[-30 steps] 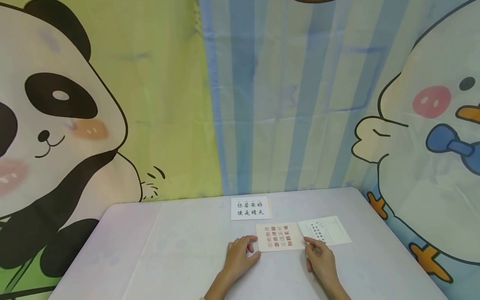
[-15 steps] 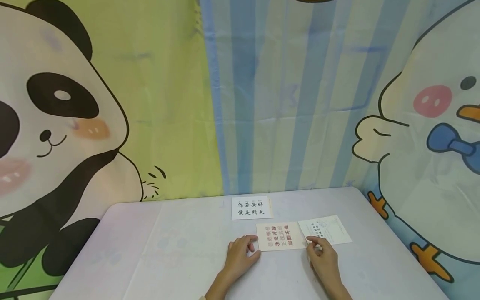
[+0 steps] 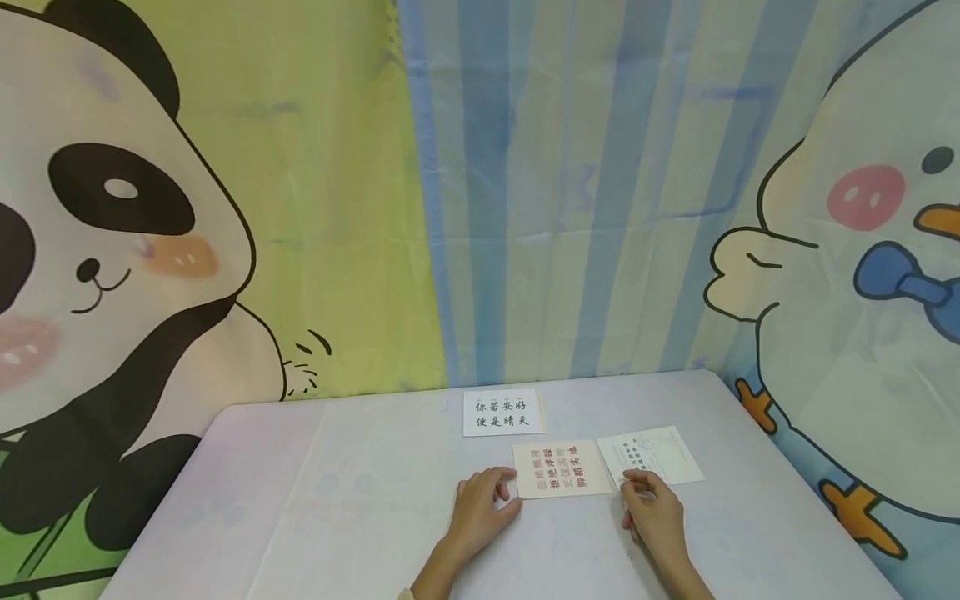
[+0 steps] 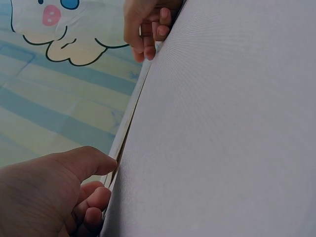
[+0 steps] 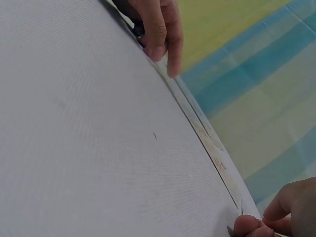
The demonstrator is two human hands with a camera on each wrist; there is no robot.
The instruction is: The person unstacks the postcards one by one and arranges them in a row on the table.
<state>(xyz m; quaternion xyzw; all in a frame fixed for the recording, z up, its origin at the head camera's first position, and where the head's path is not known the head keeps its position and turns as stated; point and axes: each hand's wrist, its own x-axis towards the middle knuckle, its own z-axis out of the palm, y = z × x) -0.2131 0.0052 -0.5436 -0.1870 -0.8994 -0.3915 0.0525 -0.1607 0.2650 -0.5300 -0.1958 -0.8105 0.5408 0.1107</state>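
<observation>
A cream card (image 3: 564,469) with reddish writing lies flat on the table, turned sideways to me. My left hand (image 3: 480,507) rests at its left edge, forefinger and thumb apart and touching or nearly touching it. Angled beside it on the right is a white card (image 3: 660,454) with small dark writing. Its near left corner is covered by my right hand (image 3: 656,510), whose curled fingertips seem to pinch it. Both hands show low over the table in the wrist views, the left hand (image 4: 54,192) at the lower left and the right hand (image 5: 291,210) at the lower right.
Behind the cream card lies another white card (image 3: 501,413) with two lines of black characters, a yellowish edge showing at its right. The pale table (image 3: 360,500) ends at a striped curtain (image 3: 525,208) printed with a panda and a white bird.
My right hand has shifted a little to the right, off the cream card's right edge to the white card's corner. My left hand and the cards look unmoved.
</observation>
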